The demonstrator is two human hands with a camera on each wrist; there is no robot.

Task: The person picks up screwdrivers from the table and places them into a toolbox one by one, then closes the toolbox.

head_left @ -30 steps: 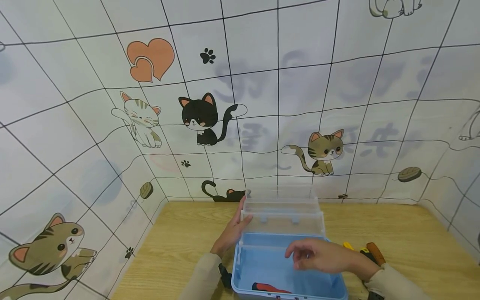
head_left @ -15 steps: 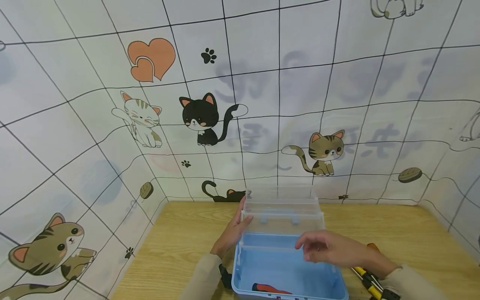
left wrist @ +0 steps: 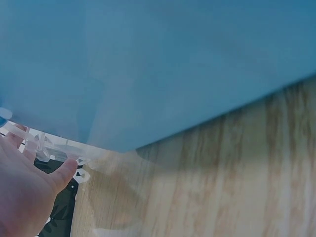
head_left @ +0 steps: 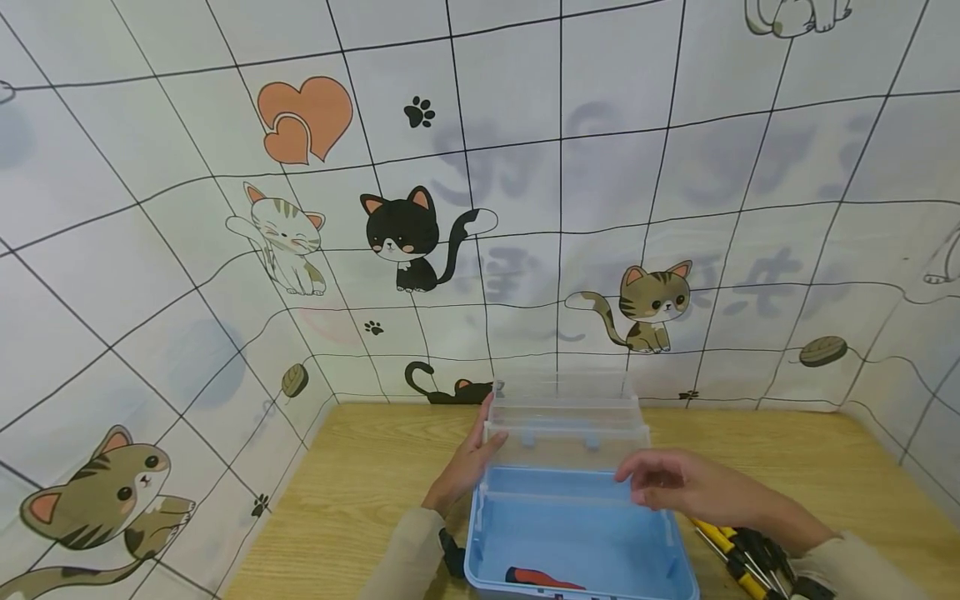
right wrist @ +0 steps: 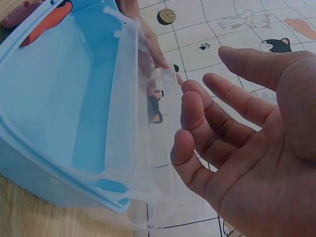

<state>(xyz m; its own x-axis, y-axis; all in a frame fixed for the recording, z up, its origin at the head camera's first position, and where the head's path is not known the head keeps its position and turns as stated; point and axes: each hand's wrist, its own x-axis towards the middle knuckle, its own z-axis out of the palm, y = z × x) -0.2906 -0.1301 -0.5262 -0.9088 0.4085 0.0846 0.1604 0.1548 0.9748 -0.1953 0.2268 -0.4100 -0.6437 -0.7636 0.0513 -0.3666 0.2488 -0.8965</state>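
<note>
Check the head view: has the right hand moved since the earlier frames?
Yes, rightward and slightly up the picture. Against the blue box, the right hand has gone from over its interior to over its back right corner.

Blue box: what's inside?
Red-and-black tool near the front rim. In the head view, that rim hides anything directly behind it; the right hand covers the back right corner.

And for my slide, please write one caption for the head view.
Left hand holds the raised clear lid of a blue box, red tool inside; right hand is empty.
</note>
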